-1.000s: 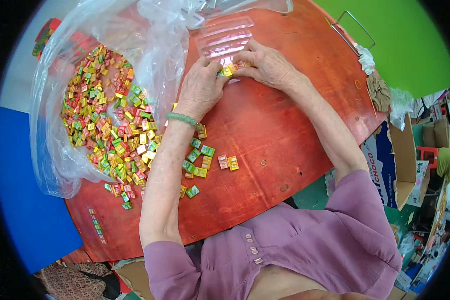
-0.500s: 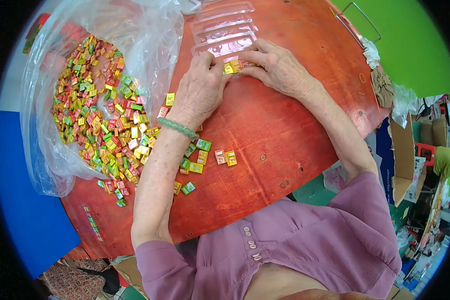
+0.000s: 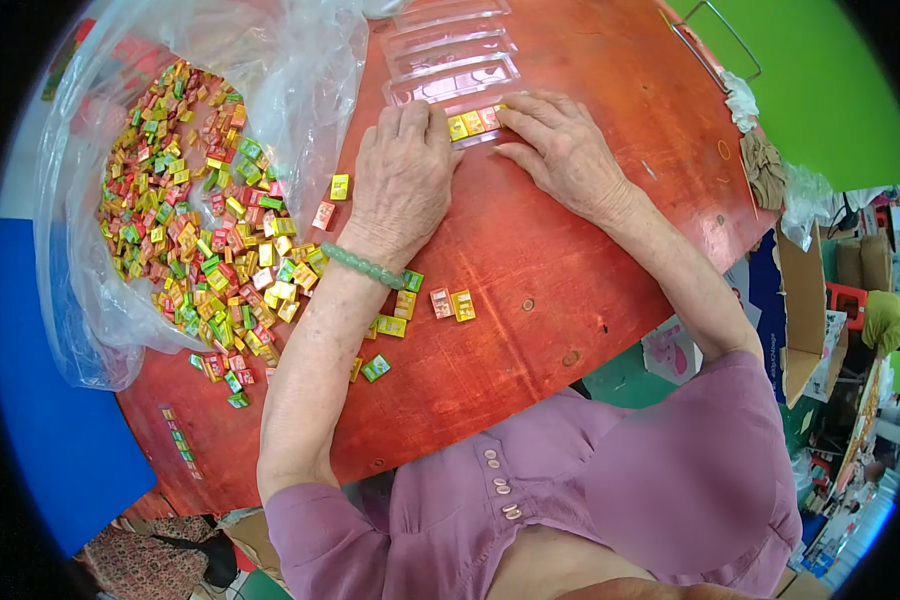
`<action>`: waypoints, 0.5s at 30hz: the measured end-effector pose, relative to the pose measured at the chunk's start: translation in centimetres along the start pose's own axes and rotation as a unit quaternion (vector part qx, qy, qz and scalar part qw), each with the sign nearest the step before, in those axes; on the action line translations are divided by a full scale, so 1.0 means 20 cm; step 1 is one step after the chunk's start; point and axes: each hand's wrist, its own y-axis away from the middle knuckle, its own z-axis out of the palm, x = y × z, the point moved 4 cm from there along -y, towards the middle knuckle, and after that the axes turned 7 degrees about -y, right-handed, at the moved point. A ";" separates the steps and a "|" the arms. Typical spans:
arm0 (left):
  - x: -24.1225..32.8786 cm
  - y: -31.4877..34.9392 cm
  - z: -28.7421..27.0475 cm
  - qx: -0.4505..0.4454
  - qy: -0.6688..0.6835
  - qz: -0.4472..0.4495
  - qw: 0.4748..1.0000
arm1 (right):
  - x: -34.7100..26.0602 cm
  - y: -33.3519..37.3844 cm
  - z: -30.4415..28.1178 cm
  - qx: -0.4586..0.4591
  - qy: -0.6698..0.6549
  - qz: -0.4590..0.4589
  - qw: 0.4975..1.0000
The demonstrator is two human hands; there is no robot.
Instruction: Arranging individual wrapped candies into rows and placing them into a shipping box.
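Note:
Ahead of me, a short row of small candy-coloured boxes [image 3: 473, 123], yellow and pink, lies in a clear plastic tray [image 3: 478, 141]. My left hand [image 3: 407, 165], with a green bead bracelet [image 3: 363, 264] at its wrist, is curled at the row's left end, its fingertips partly hidden. At the other end my right hand [image 3: 565, 150] has its bent fingers against the last pink box, the thumb lower down at the tray's near side. More clear trays [image 3: 450, 45] lie in line beyond the hands.
A large clear plastic bag [image 3: 310, 70] lies open at left, a heap of small boxes [image 3: 200, 230] spilling from it. Two loose boxes [image 3: 452, 304] sit on the red table [image 3: 530, 390]. A lined-up strip of boxes [image 3: 182, 443] lies near the left edge. A metal handle [image 3: 715, 30] stands far right.
My right hand has loosened and drawn slightly right, uncovering more of the row. My left hand has shifted a little left and down. More of the tray's near edge shows.

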 end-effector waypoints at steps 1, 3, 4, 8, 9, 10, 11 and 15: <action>0.01 0.00 -0.01 0.000 0.002 0.000 1.000 | 0.00 0.01 0.00 -0.001 0.001 0.001 1.000; 0.01 0.01 0.00 -0.053 0.023 -0.021 0.998 | 0.01 0.02 0.00 -0.038 0.015 0.015 0.999; 0.00 0.03 0.02 -0.054 0.022 -0.023 0.998 | 0.00 0.03 0.01 -0.039 0.014 0.014 0.999; 0.01 0.10 0.05 -0.063 0.027 -0.026 0.997 | -0.01 0.04 0.02 -0.057 0.029 0.007 0.998; 0.01 0.11 0.05 -0.083 0.019 -0.028 0.996 | -0.01 0.04 0.01 -0.061 0.030 0.009 0.998; 0.02 0.11 0.04 -0.082 0.018 -0.029 0.996 | -0.01 0.03 0.01 -0.061 0.030 0.008 0.998; 0.03 0.11 0.04 -0.092 0.011 -0.032 0.995 | -0.02 0.03 0.00 -0.073 0.045 0.017 0.996; 0.05 0.11 0.04 -0.091 -0.013 -0.028 0.995 | -0.06 0.02 -0.02 -0.094 0.056 0.030 0.994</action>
